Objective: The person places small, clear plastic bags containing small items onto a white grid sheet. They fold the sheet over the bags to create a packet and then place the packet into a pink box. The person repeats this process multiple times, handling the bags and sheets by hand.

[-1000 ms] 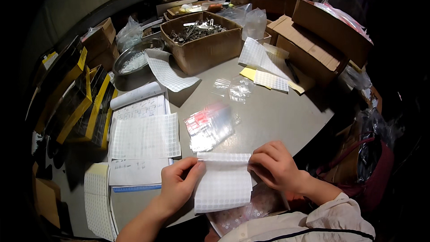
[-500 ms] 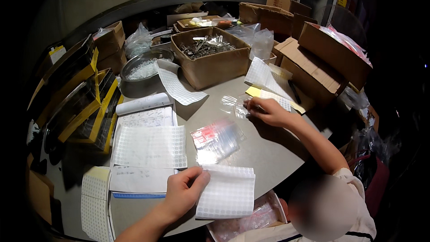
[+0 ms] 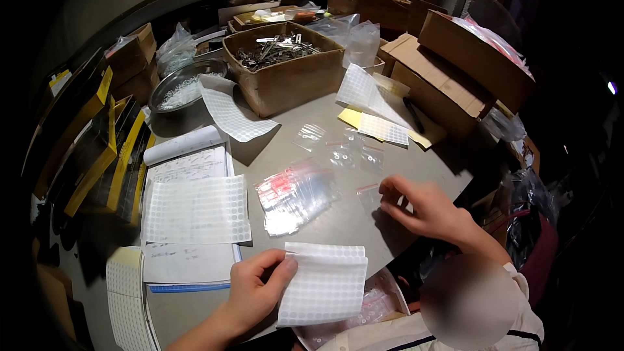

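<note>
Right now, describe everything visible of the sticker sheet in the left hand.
The sticker sheet is white and paper-like, roughly rectangular, with rows of pale grey round dots and a crease or overlap near its top edge. The left hand pinches its upper left edge. In this view it overlaps the near edge of the table, hiding part of an open box.

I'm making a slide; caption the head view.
Left hand holding a dotted white sheet, right hand at a clear bag.
</note>
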`<state>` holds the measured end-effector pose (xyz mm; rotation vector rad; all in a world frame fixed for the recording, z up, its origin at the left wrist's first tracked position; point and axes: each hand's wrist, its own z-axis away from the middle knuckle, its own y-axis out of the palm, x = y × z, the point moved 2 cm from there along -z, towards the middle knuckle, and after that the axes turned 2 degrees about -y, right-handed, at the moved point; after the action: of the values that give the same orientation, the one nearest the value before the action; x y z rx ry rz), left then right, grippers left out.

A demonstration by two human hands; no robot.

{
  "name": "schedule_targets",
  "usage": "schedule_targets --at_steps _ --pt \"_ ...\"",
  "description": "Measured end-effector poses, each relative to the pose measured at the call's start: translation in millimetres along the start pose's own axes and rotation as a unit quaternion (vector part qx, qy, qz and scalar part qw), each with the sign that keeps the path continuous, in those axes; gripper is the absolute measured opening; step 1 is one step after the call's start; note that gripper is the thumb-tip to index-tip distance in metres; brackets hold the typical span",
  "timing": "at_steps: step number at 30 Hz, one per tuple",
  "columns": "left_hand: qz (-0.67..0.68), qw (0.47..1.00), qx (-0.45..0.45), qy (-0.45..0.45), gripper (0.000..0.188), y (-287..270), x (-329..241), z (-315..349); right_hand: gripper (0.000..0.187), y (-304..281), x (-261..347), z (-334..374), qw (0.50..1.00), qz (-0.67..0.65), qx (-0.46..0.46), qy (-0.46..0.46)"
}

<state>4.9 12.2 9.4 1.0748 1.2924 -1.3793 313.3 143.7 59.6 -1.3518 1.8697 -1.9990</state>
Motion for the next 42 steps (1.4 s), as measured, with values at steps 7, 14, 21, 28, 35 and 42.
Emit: schedule_targets --at_steps 7,14,21,28,35,42 --pt "0.010 1.000 0.018 0.003 0.021 2.2 -7.0 -2.5 0.019 10.6 -53.1 -30.9 0.994 -0.078 0.076 0.028" --pt "0.010 1.000 0.016 0.015 0.021 2.3 2.2 -1.7 0.014 10.6 -59.2 -53.9 0.967 -0.256 -0.003 0.014" --pt "0.015 1.000 0.007 0.011 0.020 2.5 0.4 -2.1 0.020 -2.1 -78.6 -115.0 0.979 -0.171 -0.112 0.002" --pt "-0.008 0.999 0.005 0.031 0.021 2.2 6.4 -2.9 0.025 3.6 -110.8 -148.7 0.996 -0.011 -0.048 0.071" --pt "-0.016 0.999 0.006 0.033 0.021 1.6 4.3 -2.6 0.029 9.9 -103.7 -154.4 0.976 0.206 -0.057 0.034" --pt "0.005 1.000 0.014 0.024 0.022 2.3 4.6 -3.0 0.047 -21.1 -104.6 -160.5 0.971 0.193 0.070 0.125"
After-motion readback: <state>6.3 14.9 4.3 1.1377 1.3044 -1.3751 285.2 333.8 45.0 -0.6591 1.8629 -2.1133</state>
